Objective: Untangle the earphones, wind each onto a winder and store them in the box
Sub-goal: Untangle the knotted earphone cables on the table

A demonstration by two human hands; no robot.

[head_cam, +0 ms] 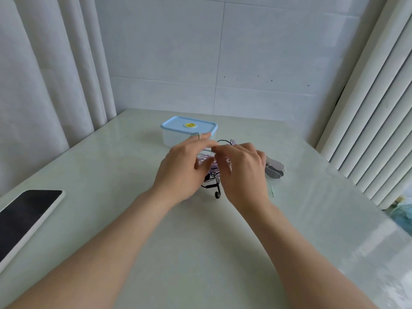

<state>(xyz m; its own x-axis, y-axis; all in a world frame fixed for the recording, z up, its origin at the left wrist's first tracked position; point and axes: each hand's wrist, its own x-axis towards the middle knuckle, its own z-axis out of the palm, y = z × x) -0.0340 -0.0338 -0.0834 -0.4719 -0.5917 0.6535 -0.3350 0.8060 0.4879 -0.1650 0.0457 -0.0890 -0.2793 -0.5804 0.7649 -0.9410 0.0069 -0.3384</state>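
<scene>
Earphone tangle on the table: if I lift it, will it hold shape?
Probably not: the earphone tangle has thin looped cables, so it would likely sag. Knotted together, it should lift as one light clump, the black earbud dangling.

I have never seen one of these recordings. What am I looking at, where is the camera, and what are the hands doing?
There is no machine: a person works with bare hands, and the only picture comes from a camera worn on their head, looking down. On the pale table lie a clear plastic box with a light blue lid, flat grey oval winders, and a black-screened device in a white frame. Between the hands sits a tangle of purple and black earphone cables. The right hand curls its fingers into the tangle and seems to pinch a strand; the left hand reaches with straighter fingers, a thin pale loop hooked over one.
</scene>
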